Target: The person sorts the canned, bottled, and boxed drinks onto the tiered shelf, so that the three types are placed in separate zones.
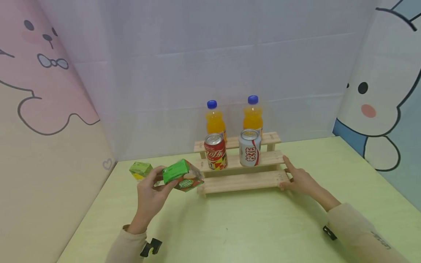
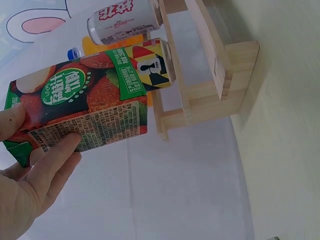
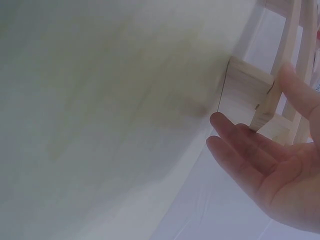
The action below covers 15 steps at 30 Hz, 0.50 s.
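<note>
My left hand (image 1: 152,195) holds a lychee juice carton (image 1: 184,177) between thumb and fingers, tilted and raised left of a three-tier wooden rack (image 1: 243,182). The carton's printed side faces the left wrist camera. Against the rack's right end rests my right hand (image 1: 300,179), fingers extended; in the right wrist view its thumb (image 3: 299,92) touches a slat. On the middle tier stand a red soda can (image 1: 215,152) and a white soda can (image 1: 250,149). Two orange drink bottles (image 1: 215,122) (image 1: 253,117) with blue caps are upright on the top tier. No item stands on the bottom tier.
A green-and-yellow carton (image 1: 140,169) stands on the pale table (image 1: 243,230) behind my left hand, partly hidden by it. A white curtain (image 1: 204,62) hangs behind the rack. Cartoon-printed panels (image 1: 42,146) flank the table on both sides.
</note>
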Available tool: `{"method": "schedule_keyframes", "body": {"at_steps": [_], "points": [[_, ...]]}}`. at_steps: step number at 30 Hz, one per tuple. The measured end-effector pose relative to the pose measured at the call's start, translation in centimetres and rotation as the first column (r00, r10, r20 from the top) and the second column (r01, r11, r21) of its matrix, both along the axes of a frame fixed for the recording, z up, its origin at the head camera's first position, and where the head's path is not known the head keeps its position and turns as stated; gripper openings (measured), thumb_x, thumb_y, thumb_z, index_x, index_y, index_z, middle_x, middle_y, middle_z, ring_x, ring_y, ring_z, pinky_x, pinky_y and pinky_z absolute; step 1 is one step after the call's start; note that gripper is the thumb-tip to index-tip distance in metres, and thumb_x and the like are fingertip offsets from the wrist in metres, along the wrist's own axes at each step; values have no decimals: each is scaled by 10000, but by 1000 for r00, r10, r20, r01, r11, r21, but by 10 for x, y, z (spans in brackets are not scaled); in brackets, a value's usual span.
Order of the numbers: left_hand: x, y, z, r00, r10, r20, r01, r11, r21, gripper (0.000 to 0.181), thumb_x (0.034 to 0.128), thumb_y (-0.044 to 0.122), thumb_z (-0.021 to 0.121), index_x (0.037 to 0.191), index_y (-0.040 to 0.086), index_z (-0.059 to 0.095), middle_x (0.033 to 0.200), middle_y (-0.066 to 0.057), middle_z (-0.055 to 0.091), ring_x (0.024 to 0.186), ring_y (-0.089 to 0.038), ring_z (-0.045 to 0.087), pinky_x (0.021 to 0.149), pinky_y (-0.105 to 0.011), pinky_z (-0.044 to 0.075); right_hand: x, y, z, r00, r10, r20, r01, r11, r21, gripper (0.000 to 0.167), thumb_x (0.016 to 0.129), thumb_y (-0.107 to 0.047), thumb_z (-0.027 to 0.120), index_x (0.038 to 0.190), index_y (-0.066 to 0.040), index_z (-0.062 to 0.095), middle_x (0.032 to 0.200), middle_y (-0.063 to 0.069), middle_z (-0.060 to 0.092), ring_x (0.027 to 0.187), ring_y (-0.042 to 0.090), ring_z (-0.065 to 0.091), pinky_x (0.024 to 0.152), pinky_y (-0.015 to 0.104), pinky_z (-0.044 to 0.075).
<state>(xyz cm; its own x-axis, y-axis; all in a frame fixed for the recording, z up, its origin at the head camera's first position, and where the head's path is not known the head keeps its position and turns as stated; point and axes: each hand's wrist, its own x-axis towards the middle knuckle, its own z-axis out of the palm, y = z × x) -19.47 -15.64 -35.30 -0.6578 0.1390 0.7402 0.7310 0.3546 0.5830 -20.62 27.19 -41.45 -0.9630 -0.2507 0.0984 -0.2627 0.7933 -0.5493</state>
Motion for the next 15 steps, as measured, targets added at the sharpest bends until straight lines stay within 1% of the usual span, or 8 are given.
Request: {"method": "schedule_keyframes", "body": {"at_steps": [4, 10, 11, 12, 15], "points": [[0, 10, -1, 997, -75, 14, 75, 997, 18, 390, 674, -141, 715, 1031, -80, 570, 925, -186, 616, 816, -68, 615, 575, -230, 535, 1, -1, 1, 1000, 1, -4, -1, 1000, -3, 967, 782, -215, 715, 1383, 131, 42, 1155, 405, 463, 755, 333, 635, 640, 419, 509], [-3, 26, -4, 991, -129, 36, 127, 991, 44, 367, 682, -139, 707, 1018, -83, 570, 920, -189, 623, 813, -86, 615, 567, -257, 541, 1, -1, 2, 1000, -2, -3, 2, 1000, 1, 966, 781, -206, 715, 1383, 129, 39, 1156, 405, 461, 757, 334, 635, 639, 416, 509], [-4, 28, -4, 989, -141, 34, 139, 989, 47, 368, 684, -141, 704, 1021, -82, 569, 922, -193, 623, 818, -91, 616, 569, -260, 542, 1, -1, 1, 1000, -2, -1, 2, 1000, 1, 967, 780, -206, 716, 1384, 127, 38, 1157, 406, 460, 758, 335, 635, 640, 416, 509], [-2, 31, -2, 987, -153, 41, 151, 987, 50, 362, 685, -147, 699, 1016, -91, 565, 920, -204, 621, 822, -87, 615, 574, -265, 543, 1, -1, 1, 1000, -3, -2, 3, 1000, 1, 967, 780, -206, 717, 1384, 126, 38, 1157, 406, 460, 757, 334, 635, 640, 416, 509], [-3, 39, -4, 982, -183, 45, 181, 982, 57, 361, 694, -135, 699, 1025, -84, 563, 929, -203, 620, 833, -105, 621, 579, -272, 544, 0, 0, 0, 1000, -3, -5, 3, 1000, 2, 967, 777, -202, 719, 1385, 123, 40, 1157, 405, 460, 755, 333, 637, 639, 415, 510]]}}
